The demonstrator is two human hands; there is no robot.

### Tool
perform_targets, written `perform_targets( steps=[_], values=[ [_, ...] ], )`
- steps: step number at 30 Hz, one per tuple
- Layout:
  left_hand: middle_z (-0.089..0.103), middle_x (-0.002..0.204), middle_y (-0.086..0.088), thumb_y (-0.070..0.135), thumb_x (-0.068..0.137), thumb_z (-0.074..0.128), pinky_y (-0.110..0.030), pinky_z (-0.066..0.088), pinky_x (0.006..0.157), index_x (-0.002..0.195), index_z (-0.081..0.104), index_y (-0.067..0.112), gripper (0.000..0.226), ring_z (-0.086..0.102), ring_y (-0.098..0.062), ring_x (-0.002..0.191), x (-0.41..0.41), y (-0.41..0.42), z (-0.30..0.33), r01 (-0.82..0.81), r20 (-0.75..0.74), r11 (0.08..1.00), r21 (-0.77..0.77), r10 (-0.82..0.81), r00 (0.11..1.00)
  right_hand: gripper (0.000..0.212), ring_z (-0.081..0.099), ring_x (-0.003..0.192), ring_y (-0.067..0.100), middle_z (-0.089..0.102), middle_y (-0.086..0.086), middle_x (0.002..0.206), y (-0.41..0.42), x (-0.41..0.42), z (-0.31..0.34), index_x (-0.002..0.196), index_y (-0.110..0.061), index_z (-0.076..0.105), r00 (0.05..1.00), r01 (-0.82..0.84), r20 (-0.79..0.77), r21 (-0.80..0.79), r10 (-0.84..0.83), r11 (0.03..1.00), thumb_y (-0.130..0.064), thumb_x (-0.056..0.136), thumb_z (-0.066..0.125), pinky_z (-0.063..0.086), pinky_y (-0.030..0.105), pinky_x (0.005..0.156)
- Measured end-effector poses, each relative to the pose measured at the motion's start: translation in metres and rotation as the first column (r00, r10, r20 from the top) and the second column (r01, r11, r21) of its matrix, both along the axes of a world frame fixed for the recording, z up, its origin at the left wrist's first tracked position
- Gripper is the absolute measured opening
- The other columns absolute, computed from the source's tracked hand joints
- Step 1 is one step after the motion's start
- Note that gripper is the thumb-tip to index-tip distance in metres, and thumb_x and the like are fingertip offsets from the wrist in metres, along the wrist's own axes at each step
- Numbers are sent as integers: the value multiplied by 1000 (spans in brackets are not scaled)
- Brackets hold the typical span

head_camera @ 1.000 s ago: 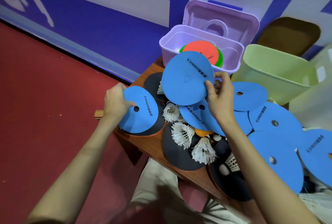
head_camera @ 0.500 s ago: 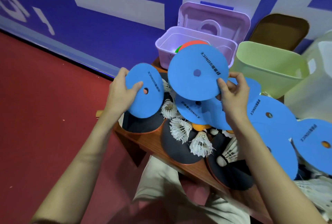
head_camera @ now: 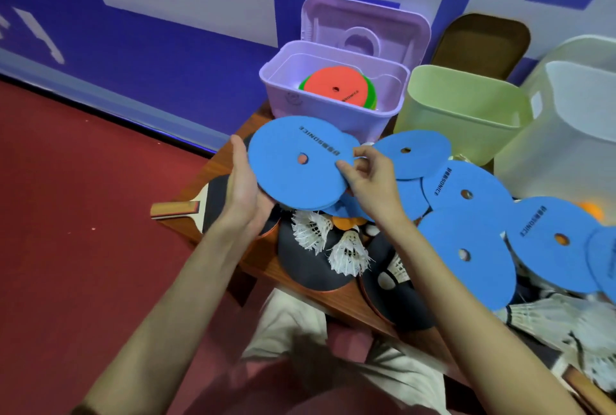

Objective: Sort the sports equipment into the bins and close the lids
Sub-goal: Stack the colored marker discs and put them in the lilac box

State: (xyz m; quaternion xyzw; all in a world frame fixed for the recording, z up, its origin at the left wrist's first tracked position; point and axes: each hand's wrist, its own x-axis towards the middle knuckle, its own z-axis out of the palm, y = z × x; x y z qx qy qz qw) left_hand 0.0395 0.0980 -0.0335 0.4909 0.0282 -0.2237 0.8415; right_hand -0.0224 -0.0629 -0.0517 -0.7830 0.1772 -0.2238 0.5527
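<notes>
Two blue flat discs are stacked together in front of the purple bin. My left hand supports the stack from its left edge and underside. My right hand pinches its right edge with thumb and fingers. The purple bin stands open, lid up, with an orange disc on green ones inside. More blue discs lie spread over the wooden table to the right. White shuttlecocks and black table-tennis paddles lie beneath them.
An open green bin with a brown lid behind it stands right of the purple one. A white bin stands at the far right. An orange ball shows near it. Red floor lies left; a blue wall is behind.
My two hands have come together: the disc from my left hand now lies stacked with the one from my right hand, lowered in front of the purple bin.
</notes>
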Motion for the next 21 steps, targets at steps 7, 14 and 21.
perform_targets(
  steps=[7, 14, 21],
  values=[
    [66, 122, -7, 50, 100, 33, -40, 53, 93, 128, 57, 10, 55, 66, -20, 107, -12, -4, -9, -76, -66, 995, 66, 80, 995, 27, 54, 66, 8, 56, -4, 74, -18, -13, -12, 105, -5, 61, 982, 130, -96, -265, -160, 956, -26, 88, 65, 42, 22, 67],
    [71, 113, 0, 49, 101, 30, -34, 57, 83, 123, 60, 15, 50, 68, -15, 101, -17, -11, -3, 5, -18, 998, 65, -4, 1000, 67, 37, 121, 40, 39, 27, 129, -85, -25, -9, 126, 9, 40, 615, 399, -305, -675, -728, 620, -39, 86, 64, 32, 44, 97],
    [71, 111, 1, 50, 101, 32, -37, 56, 84, 123, 60, 20, 47, 68, -15, 101, -17, -16, -1, 45, -1, 993, 108, -45, 999, 30, 50, 107, 40, 50, 24, 118, -91, -20, -12, 116, 3, 47, 754, 469, -196, -509, -627, 722, -18, 94, 52, 38, 41, 83]
  ],
)
